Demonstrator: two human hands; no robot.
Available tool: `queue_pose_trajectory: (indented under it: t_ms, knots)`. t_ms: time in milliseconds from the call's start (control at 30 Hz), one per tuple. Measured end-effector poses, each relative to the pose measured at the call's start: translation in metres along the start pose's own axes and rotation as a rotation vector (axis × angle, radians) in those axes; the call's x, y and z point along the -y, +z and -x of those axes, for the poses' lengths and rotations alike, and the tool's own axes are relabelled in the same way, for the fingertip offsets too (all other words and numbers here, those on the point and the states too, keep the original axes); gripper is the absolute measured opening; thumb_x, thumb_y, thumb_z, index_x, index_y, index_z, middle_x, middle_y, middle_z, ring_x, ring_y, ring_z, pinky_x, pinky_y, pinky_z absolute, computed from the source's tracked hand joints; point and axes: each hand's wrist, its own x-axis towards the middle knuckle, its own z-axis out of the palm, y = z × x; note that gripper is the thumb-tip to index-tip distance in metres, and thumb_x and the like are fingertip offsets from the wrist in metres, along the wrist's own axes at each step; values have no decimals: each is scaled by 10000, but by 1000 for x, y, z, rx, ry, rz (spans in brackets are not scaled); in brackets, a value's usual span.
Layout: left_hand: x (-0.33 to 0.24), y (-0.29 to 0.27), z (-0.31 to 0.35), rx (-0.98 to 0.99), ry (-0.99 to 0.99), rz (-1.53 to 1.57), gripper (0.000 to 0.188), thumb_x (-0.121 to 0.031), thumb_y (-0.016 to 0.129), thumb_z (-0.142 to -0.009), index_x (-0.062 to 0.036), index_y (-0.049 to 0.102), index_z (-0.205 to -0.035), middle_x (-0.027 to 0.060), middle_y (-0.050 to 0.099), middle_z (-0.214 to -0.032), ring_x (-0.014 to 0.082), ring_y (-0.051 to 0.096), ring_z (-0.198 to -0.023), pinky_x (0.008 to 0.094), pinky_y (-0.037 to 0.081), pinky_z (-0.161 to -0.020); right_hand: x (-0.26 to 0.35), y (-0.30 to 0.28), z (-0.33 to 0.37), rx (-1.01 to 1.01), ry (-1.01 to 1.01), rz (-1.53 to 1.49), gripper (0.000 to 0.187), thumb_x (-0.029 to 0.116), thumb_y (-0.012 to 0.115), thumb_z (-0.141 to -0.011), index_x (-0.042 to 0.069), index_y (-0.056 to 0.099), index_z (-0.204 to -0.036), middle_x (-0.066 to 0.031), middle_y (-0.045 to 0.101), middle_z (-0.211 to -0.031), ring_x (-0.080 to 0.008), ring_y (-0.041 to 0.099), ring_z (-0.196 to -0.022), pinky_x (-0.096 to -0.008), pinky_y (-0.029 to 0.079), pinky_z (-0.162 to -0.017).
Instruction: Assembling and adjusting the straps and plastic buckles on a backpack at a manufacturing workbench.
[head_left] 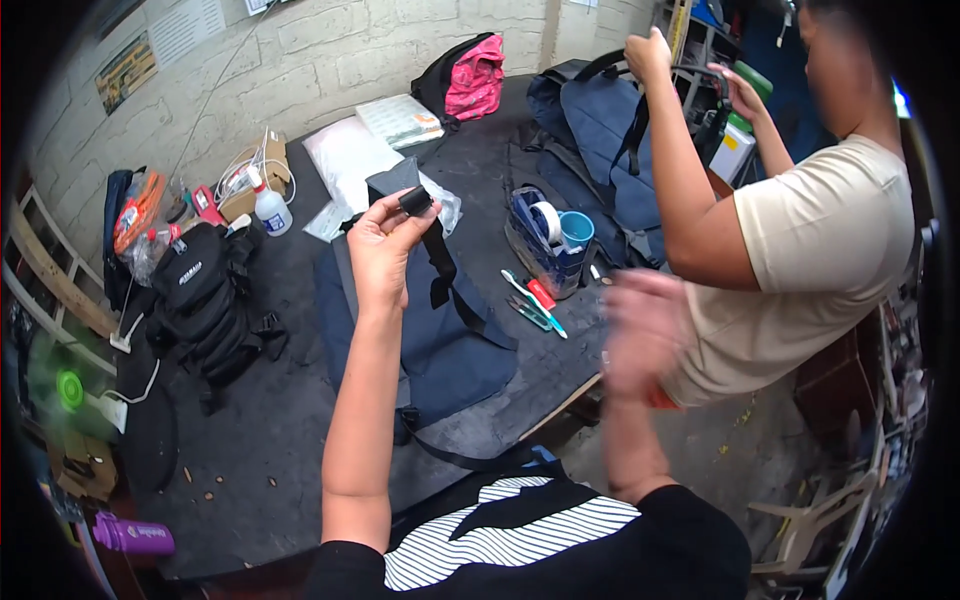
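My left hand (378, 245) is raised over the table, its thumb and fingers pinching the end of a black webbing strap (416, 201). The strap appears to hang down behind the hand onto a navy blue fabric bag (455, 365), which lies flat on the table. A dark grey flap (392, 178) shows just behind my fingers. My right hand (645, 330) is smeared by motion near the table's right edge, so its fingers and anything in them cannot be made out. Near it on the table lie a toothbrush (545, 312), a red item (541, 293) and small green-handled snips (528, 313).
A clear organizer (550, 262) holds tape and a blue cup (576, 230). At right, a person in a beige shirt (815, 230) handles another navy bag (605, 130). Leftward are a black backpack (200, 300), a spray bottle (271, 210) and a running fan (70, 388).
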Motion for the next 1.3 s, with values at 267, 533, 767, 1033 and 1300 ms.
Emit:
queue_pose_trajectory:
  t_ms: [267, 533, 767, 1033, 1300]
  knots:
    - [-4, 17, 12, -61, -41, -79, 230, -2, 732, -713, 35, 637, -919, 77, 673, -798, 98, 624, -693, 209, 485, -647, -86, 103, 10, 692, 253, 142, 231, 139, 668, -803, -13, 509, -876, -84, 559, -733, -165, 559, -671, -294, 463, -622]
    - [14, 2, 14, -127, -165, -57, 236, -10, 726, -736, 30, 626, -946, 116, 680, -846, 143, 661, -766, 223, 506, -653, -78, 63, 44, 707, 365, -170, 237, 37, 549, -814, 75, 362, -674, 61, 352, -612, -3, 378, -522, -186, 312, -440]
    - [43, -19, 35, -107, -287, -29, 337, 91, 708, -700, 79, 582, -1012, 170, 665, -887, 208, 669, -817, 274, 537, -759, -56, -3, 105, 771, 341, 35, 224, 46, 583, -776, 17, 388, -670, -17, 312, -581, -66, 301, -516, -252, 272, -451]
    - [85, -42, 65, -112, -380, -8, 314, 129, 692, -681, 84, 581, -972, 185, 661, -887, 237, 668, -818, 309, 550, -754, -64, -65, 145, 917, 365, 79, 189, 10, 601, -769, 10, 426, -697, -44, 402, -546, -92, 403, -480, -255, 341, -438]
    - [96, -61, 81, -161, -386, 119, 311, 144, 692, -662, 78, 584, -946, 180, 655, -898, 233, 664, -822, 298, 552, -760, -65, -89, 166, 1036, 429, 67, 177, 11, 612, -777, 15, 449, -708, -45, 430, -571, -95, 420, -505, -257, 361, -454]
